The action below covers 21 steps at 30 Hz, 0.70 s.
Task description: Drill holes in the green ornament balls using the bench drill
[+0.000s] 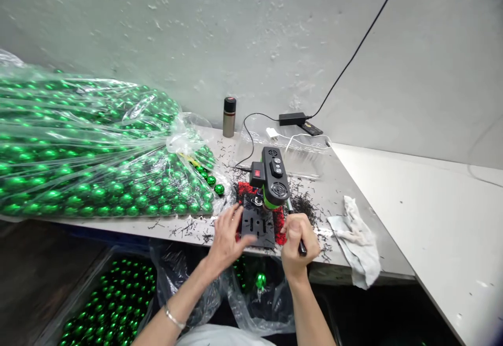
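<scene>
My right hand point(301, 241) is wrapped round the black-tipped lever handle point(302, 248) at the right side of a small black machine point(275, 176) with fan grilles and buttons. Fingers apart, my left hand point(227, 233) holds nothing and hovers by the left edge of the slotted black base plate point(257, 225). A small clear or silvery piece point(257, 200) sits on that plate under the machine head. Below the table edge, between my arms, a shiny green ball point(260, 281) shows over an open plastic bag point(251, 312); whether it is falling or resting I cannot tell.
A large clear bag of green balls point(98, 152) covers the table's left, with loose balls point(219, 189) at its mouth. Around the machine lie black scraps point(302, 207). Farther off are a flask point(229, 118), a power adapter point(292, 119) and a cloth point(357, 241). A bin of green balls point(113, 304) stands below.
</scene>
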{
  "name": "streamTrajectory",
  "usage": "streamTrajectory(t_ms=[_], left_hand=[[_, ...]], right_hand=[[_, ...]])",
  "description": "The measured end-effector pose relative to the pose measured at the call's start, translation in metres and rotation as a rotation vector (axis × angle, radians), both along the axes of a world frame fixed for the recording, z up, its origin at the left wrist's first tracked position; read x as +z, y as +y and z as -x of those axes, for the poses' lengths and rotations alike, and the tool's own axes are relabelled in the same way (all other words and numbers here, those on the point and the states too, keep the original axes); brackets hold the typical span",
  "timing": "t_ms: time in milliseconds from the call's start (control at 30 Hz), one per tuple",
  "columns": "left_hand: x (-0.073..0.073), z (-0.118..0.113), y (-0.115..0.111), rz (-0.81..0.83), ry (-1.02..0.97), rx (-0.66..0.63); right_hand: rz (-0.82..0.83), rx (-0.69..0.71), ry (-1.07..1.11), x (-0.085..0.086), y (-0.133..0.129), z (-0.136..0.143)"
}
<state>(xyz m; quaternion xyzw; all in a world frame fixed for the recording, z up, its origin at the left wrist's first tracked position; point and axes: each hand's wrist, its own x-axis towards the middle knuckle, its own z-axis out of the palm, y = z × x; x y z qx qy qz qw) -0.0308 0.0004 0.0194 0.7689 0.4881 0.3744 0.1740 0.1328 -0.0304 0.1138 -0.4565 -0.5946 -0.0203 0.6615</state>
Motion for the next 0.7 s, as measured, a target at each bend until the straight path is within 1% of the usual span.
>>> streamTrajectory(t_ms=[67, 133, 200, 233, 300, 400, 567, 700], left_hand=[[0.014, 0.011, 0.032, -0.004, 0.11, 0.195], [0.028, 0.02, 0.065, 0.023, 0.278, 0.291], [0.038, 0.025, 0.092, 0.091, 0.433, 0.335], [0.041, 0.026, 0.102, 0.125, 0.491, 0.343], [0.043, 0.025, 0.112, 0.166, 0.558, 0.338], [0.041, 0.023, 0.112, 0.145, 0.615, 0.286], [0.035, 0.018, 0.094, 0.072, 0.723, 0.163], [0.027, 0.018, 0.082, 0.034, 0.739, 0.091]], right_hand=[[-0.015, -0.005, -0.005, -0.005, 0.0, 0.001], [-0.022, -0.01, -0.011, -0.006, 0.0, 0.001], [-0.03, -0.012, -0.012, -0.005, 0.0, 0.001], [-0.032, -0.012, -0.015, -0.005, 0.0, 0.001], [-0.037, -0.007, -0.023, -0.005, 0.0, 0.001], [-0.041, -0.008, -0.035, -0.007, 0.0, 0.0], [-0.029, -0.031, -0.052, -0.008, 0.0, 0.0], [-0.035, -0.039, -0.052, -0.008, 0.0, 0.0]])
